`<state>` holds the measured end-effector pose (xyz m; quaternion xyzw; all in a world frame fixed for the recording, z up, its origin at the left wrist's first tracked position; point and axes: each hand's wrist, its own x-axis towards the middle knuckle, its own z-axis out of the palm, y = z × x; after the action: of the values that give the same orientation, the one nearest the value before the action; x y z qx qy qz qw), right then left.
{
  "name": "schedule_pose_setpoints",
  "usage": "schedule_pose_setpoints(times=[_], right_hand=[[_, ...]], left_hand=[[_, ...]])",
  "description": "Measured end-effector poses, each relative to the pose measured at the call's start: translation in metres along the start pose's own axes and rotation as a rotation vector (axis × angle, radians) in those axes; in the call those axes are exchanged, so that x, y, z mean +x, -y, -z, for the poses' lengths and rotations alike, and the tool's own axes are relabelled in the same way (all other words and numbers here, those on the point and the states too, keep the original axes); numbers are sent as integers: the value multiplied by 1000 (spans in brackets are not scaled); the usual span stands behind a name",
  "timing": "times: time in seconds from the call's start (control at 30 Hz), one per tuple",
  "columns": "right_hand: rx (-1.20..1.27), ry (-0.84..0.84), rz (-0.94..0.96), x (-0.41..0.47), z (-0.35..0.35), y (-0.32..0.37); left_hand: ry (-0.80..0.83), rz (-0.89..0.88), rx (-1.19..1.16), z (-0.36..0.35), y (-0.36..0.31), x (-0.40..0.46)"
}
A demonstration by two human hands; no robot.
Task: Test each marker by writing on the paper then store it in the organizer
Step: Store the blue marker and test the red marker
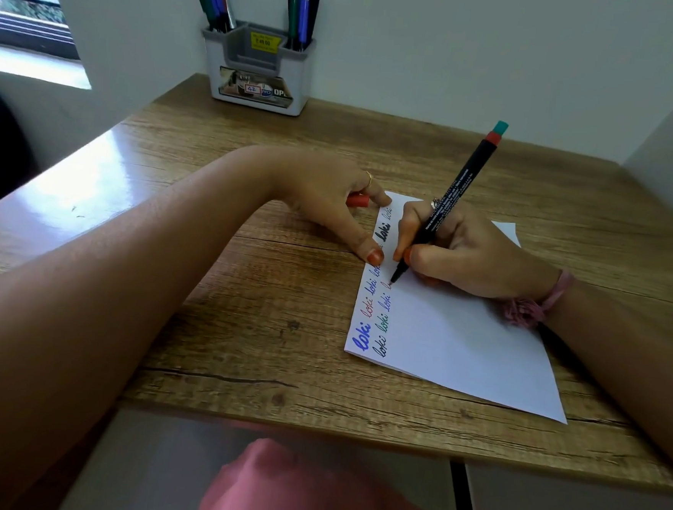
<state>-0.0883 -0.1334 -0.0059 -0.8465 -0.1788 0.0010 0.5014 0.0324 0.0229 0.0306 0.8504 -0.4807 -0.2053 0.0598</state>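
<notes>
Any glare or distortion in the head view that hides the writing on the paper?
Head view: window glare washes out the table's left edge, not the paper; the writing reads clearly. Wide-angle stretch enlarges the near forearms. The right hand shades the paper beneath it, and the marker tip stays sharp.

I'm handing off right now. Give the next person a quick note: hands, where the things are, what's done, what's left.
Right hand grips the marker, tip on the paper, mid-word.
Left hand steadies the paper's edge and holds a red cap.
Organizer stands at the desk's back with markers already in both side compartments.
Done: two rows of test words.
Left: finish the word, cap the marker, store it.
</notes>
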Motion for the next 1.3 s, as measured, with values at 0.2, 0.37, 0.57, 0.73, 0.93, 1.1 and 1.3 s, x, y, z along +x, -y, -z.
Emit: schedule_pose_setpoints(times=[0.2, 0.37, 0.57, 0.73, 0.93, 1.1, 1.3], right_hand=[[16, -23, 3, 1, -1, -2], [5, -42, -6, 2, -1, -1], [22, -20, -6, 1, 0, 0], [4, -60, -22, 4, -1, -1], [24, -45, -23, 3, -1, -1], [45, -64, -39, 3, -2, -2], [50, -68, -33, 2, -1, -1]], left_hand=[[-10, 1, -4, 0, 0, 0], [4, -3, 10, 0, -1, -1], [-19, -7, 1, 0, -2, 0], [0, -1, 4, 0, -3, -2], [-4, -2, 9, 0, -2, -2], [-29, -9, -6, 0, -2, -1], [-38, -16, -7, 0, -3, -1]])
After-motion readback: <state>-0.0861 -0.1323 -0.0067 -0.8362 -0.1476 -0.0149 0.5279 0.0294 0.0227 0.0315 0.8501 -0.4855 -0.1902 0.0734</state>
